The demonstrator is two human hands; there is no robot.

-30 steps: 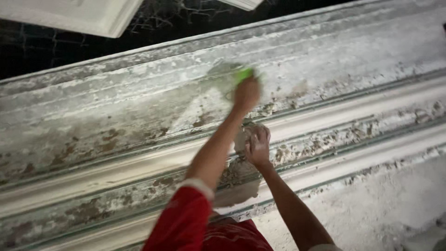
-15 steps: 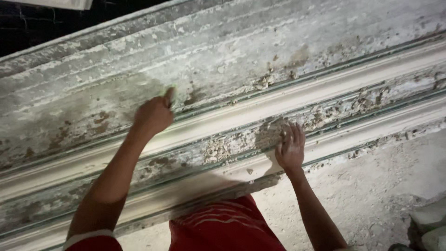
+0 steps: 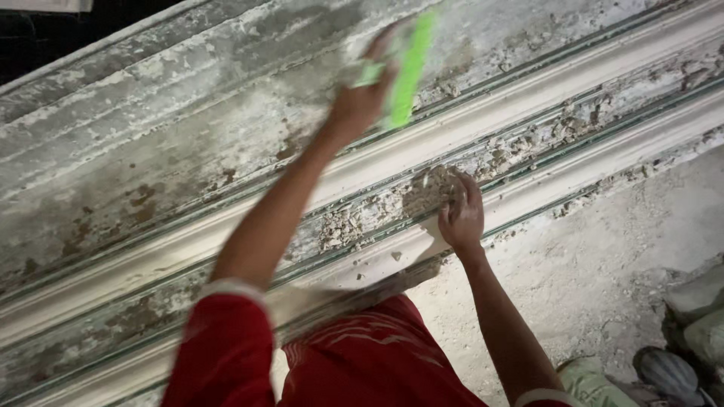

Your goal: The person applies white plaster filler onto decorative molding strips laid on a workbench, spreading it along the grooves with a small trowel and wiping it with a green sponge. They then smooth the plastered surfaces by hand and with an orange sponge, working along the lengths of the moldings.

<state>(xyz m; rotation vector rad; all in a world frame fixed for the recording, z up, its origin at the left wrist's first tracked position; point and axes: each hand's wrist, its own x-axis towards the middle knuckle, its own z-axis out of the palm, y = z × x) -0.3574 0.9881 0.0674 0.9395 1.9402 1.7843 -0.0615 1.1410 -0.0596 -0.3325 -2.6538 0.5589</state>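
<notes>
A long grey-white plaster moulding (image 3: 173, 188) with ridges and grooves runs diagonally across the view. My left hand (image 3: 358, 105) is raised over its wide upper face and grips a flat bright green tool (image 3: 407, 68), blurred by motion. My right hand (image 3: 460, 215) rests lower down, fingers spread on a groove filled with crumbly plaster bits (image 3: 354, 222). It holds nothing. Both arms come out of red sleeves at the bottom of the frame.
Dusty pale floor (image 3: 596, 264) lies to the right of the moulding. A shoe (image 3: 667, 373) and rough stone blocks (image 3: 697, 316) sit at the bottom right corner. The top left is dark, with a white panel edge (image 3: 45, 4).
My left hand has swept to the right and upward along the moulding's upper face, and the green tool shows again. My right hand has stayed on the crumbly groove.
</notes>
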